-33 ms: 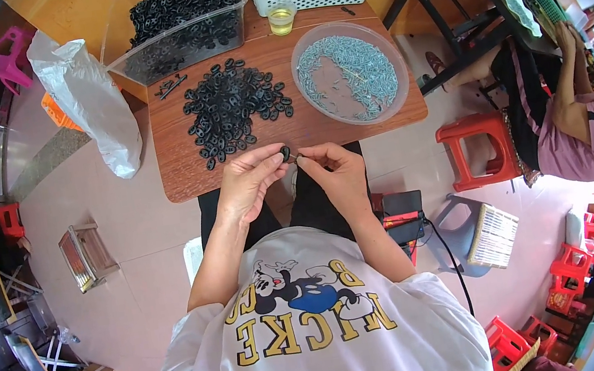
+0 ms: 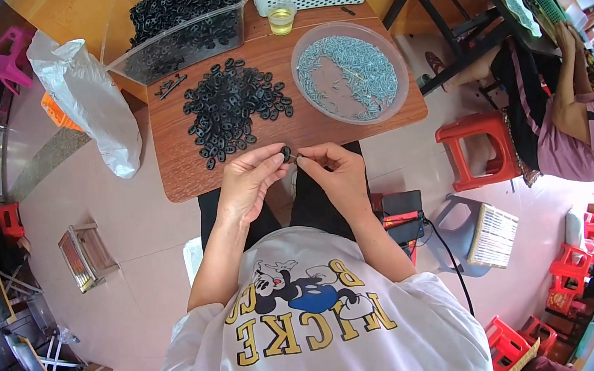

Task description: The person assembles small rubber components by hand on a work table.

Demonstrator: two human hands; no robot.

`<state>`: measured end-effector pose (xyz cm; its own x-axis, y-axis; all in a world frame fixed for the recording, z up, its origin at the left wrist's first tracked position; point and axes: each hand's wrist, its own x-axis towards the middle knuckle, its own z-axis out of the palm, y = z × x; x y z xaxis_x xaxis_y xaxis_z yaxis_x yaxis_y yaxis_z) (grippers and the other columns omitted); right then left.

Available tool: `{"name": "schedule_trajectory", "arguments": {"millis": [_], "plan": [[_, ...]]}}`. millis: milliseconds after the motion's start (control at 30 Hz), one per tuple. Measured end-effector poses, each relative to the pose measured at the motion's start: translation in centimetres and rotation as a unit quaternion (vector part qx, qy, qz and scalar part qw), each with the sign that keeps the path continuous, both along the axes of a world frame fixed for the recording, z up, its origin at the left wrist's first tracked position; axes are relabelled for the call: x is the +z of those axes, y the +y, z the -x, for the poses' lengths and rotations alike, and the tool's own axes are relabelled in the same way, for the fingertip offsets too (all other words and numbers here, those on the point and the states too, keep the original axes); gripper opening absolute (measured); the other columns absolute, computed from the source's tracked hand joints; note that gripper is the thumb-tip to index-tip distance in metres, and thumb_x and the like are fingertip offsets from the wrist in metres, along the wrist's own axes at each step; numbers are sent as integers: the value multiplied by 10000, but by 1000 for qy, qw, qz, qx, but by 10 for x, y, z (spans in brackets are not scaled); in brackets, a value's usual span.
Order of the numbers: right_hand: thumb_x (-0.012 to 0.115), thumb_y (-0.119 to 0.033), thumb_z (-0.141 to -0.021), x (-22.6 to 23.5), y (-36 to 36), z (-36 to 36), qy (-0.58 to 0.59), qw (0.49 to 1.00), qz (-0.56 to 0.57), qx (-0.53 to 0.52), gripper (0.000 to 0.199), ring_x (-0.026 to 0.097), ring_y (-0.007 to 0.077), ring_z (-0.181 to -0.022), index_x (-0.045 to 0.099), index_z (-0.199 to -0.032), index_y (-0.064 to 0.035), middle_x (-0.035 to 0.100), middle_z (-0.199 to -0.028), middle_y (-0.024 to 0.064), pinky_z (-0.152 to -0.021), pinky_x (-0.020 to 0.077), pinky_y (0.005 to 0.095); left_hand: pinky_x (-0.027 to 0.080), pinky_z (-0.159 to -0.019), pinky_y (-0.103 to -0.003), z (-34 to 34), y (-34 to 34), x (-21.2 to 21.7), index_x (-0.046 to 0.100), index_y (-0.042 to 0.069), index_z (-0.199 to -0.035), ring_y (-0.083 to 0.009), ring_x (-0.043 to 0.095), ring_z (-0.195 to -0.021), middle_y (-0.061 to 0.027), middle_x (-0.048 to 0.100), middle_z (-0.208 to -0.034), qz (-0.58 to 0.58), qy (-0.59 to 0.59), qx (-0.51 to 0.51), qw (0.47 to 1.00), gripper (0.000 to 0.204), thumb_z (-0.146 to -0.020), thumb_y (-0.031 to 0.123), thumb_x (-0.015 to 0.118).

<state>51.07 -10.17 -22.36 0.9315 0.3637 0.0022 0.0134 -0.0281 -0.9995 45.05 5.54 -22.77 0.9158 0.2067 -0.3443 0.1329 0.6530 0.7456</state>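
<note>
Nothing has visibly moved: left hand [image 2: 246,186] pinches a black piece [image 2: 286,154], right hand [image 2: 338,180] a thin pin [image 2: 294,157]; seemingly light, stiff, best rim-held.

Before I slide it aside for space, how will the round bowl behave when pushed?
The bowl may feel heavy, given the many small metal pieces inside. Those will probably shift, lying loose. It seems unlikely to tip, being wide and shallow.

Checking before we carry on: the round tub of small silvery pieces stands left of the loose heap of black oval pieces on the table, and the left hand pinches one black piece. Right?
One slip: in the head view, the round tub stands right of the loose heap. The left hand does pinch one black piece.
</note>
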Motion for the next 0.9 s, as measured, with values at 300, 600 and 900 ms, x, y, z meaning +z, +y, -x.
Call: {"name": "schedule_trajectory", "arguments": {"millis": [300,600,900], "plan": [[674,-43,-782,-1,-1,3,13,1000,-3,21,182,588,65,-712,675,-960,-2,666,-811,51,-654,467,200,519,-708,-232,2,-8,6,640,-24,-1064,-128,633,-764,-99,665,-916,-90,-5,-25,996,222,-849,32,623],[636,-13,-823,-4,-2,5,15,997,23,65,372,577,56,-785,592,-1192,-40,635,-870,17,-725,462,190,483,-637,-203,3,-13,-2,668,-3,-1005,-84,590,-695,-58,662,-853,-135,-30,-1,990,167,-854,52,621],[645,-3,-813,-5,-2,8,8,996,28,79,339,541,54,-747,626,-1150,-43,615,-877,7,-706,449,185,481,-660,-197,9,-10,-3,656,1,-1049,-78,588,-720,-50,652,-846,-110,-14,-15,994,220,-830,18,637]]}}
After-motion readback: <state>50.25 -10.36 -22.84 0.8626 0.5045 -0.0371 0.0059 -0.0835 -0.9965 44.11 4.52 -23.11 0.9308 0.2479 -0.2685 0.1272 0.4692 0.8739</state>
